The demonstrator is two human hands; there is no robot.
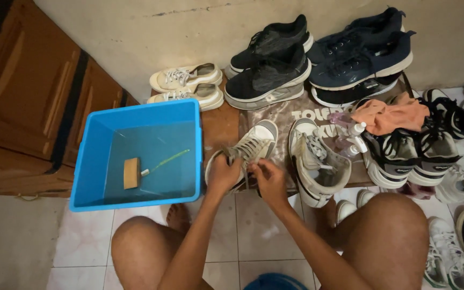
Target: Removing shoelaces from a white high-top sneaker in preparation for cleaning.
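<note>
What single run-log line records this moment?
left hand: holds grey-white lace-up canvas sneaker | right hand: at its laces | blue plastic tub: left, brush inside

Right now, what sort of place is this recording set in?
Probably a home floor corner used for shoe cleaning: many sneakers along a wall, a blue water tub holding a brush, hands on a grey sneaker.

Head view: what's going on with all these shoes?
A seated person has both hands on a grey-white sneaker: the left hand holds its side while the right hand has its fingers at the laces. Its mate lies alongside. A blue tub with water and a brush sits to the left.
</note>
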